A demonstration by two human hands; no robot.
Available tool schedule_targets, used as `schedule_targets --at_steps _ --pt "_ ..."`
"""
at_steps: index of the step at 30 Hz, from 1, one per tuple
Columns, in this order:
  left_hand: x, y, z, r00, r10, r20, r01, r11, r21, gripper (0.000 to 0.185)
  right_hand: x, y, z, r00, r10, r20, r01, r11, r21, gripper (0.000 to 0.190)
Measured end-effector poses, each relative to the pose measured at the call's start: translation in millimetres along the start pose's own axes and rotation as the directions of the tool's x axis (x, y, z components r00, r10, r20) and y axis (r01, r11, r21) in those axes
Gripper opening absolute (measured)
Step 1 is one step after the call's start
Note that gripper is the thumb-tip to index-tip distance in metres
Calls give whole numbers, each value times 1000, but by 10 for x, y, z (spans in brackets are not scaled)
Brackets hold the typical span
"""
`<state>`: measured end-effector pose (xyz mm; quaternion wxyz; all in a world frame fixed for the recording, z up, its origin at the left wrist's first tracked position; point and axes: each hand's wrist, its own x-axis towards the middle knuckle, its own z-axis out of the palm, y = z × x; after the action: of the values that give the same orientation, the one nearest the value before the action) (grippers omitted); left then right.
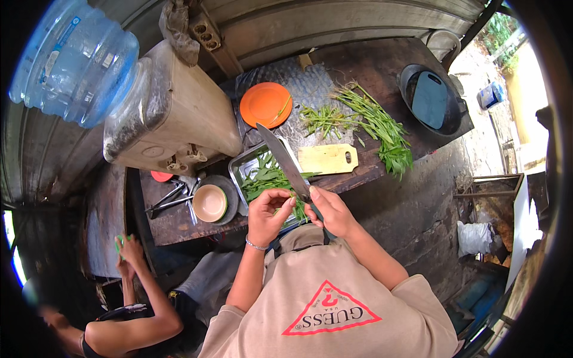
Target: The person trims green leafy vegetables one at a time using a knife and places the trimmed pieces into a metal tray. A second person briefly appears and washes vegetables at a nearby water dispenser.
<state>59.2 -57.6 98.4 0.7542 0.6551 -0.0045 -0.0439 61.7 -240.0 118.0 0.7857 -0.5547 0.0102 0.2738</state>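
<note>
My right hand [333, 212] grips a large kitchen knife [286, 165] near its handle, the broad blade slanting up and away to the left. Beside the blade, my left hand [271, 215] pinches a small piece of green stem [292, 195] between thumb and fingertips. Both hands hover over the near side of a metal tray [237, 176], which holds cut leafy greens [268, 174]. Just right of the tray lies a wooden cutting board [327, 159]. Past it are a bundle of long-stemmed leafy greens [380, 125] and a pile of trimmed stems [327, 120].
Behind the tray sits an orange plate [264, 105]. A wok [408, 100] with a blue-grey board [429, 100] stands far right. Left are a bowl [209, 203], tongs [168, 201] and a water dispenser [179, 103]. Another person's hands [129, 255] hold something green at lower left.
</note>
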Motion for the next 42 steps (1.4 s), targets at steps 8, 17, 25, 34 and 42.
schedule_targets --at_steps 8,17,25,34,42 --pt "32 118 56 988 148 -42 -144 985 91 17 -118 -111 85 997 -72 18 72 997 -3 48" --pt "-7 167 -20 985 163 -51 -161 986 36 16 -136 -100 150 994 -107 22 109 986 -124 46" --pt "-112 157 -150 982 170 -86 -163 983 79 20 -109 -76 215 994 -72 82 86 978 -192 48" --pt "-187 222 -122 975 135 -179 -143 989 -33 21 -106 -87 256 984 -152 95 174 938 -300 40" --pt "-258 282 -49 971 106 -214 -118 992 -46 30 -147 -115 262 948 -284 145 318 859 -401 41"
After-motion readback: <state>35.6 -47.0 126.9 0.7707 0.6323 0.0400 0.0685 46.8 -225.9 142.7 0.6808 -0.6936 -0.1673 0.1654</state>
